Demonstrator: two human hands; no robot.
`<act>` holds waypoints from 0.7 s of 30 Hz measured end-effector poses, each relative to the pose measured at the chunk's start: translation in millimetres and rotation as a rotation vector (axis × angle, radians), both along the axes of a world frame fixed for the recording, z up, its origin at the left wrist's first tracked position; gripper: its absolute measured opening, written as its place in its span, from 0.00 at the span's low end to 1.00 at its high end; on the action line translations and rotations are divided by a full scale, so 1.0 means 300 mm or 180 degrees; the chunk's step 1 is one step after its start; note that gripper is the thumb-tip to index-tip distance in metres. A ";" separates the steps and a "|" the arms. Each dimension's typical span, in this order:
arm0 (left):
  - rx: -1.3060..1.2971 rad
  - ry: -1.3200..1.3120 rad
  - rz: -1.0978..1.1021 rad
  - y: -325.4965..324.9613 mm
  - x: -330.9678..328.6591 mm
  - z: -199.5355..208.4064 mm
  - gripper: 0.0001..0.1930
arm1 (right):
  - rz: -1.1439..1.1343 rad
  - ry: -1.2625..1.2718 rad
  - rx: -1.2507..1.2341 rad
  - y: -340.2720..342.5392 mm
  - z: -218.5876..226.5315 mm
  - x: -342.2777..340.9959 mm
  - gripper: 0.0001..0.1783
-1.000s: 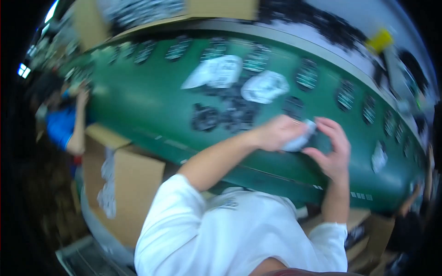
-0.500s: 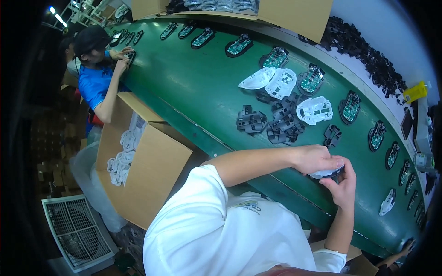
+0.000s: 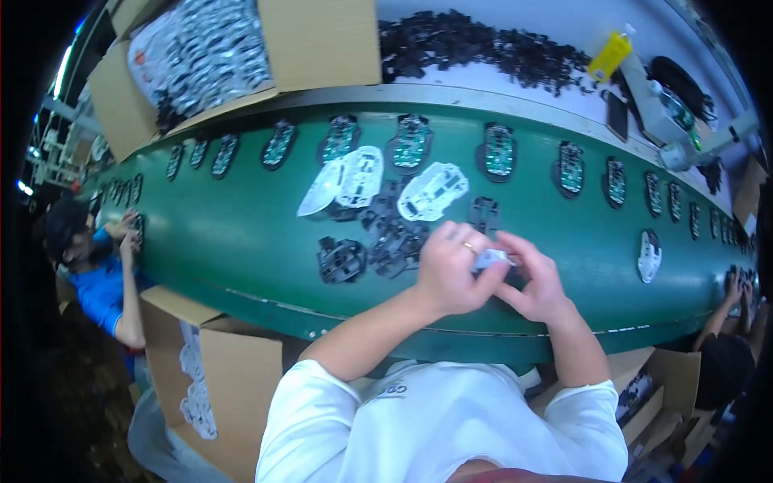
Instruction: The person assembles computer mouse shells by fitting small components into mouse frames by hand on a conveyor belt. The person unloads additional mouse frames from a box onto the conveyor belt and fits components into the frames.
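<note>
Both my hands are closed around a white-topped computer mouse (image 3: 493,257), held low over the green bench near its front edge. My left hand (image 3: 452,270), with a ring on one finger, covers much of it. Opposite it, my right hand (image 3: 535,278) grips the other side with thumb and fingers. Just beyond lies a single black plastic mouse frame (image 3: 485,214). To the left is a heap of black frames (image 3: 394,237), with a white shell (image 3: 433,191) at its upper edge. More white shells (image 3: 360,177) lie farther left.
Black mouse bases with green circuit boards (image 3: 499,153) line the bench's far side. A white-and-black mouse (image 3: 650,256) lies at right. Small black parts (image 3: 483,48) cover the back shelf. Open cardboard boxes (image 3: 241,386) stand below the front edge. Co-workers (image 3: 93,258) work at both ends.
The view has swung to the right, showing the bench more squarely. My hands stay on the mouse, now turned so that less of it shows between them.
</note>
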State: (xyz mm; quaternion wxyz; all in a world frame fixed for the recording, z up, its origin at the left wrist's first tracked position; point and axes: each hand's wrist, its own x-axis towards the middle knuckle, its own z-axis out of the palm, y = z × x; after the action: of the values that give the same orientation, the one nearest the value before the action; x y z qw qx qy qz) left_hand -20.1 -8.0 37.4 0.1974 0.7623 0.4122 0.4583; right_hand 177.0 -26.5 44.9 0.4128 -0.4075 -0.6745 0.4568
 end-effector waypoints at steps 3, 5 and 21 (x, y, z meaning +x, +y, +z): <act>-0.0268 -0.0248 -0.0100 0.022 -0.027 0.003 0.18 | 0.0417 -0.0642 0.0664 0.027 0.000 0.011 0.19; -0.0204 -0.0310 -0.0105 0.029 -0.035 0.002 0.21 | 0.0628 -0.0749 0.0518 0.018 0.006 -0.003 0.16; -0.0008 -0.0166 -0.0912 0.021 -0.051 -0.053 0.29 | 0.1844 -0.1117 -0.1461 0.438 0.207 0.223 0.23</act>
State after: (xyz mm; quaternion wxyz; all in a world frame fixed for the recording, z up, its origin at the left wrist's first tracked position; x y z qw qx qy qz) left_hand -35.3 -1.7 21.4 0.2724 0.8009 0.2945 0.4445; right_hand 243.9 104.8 106.8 0.0441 -0.3540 -0.7021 0.6163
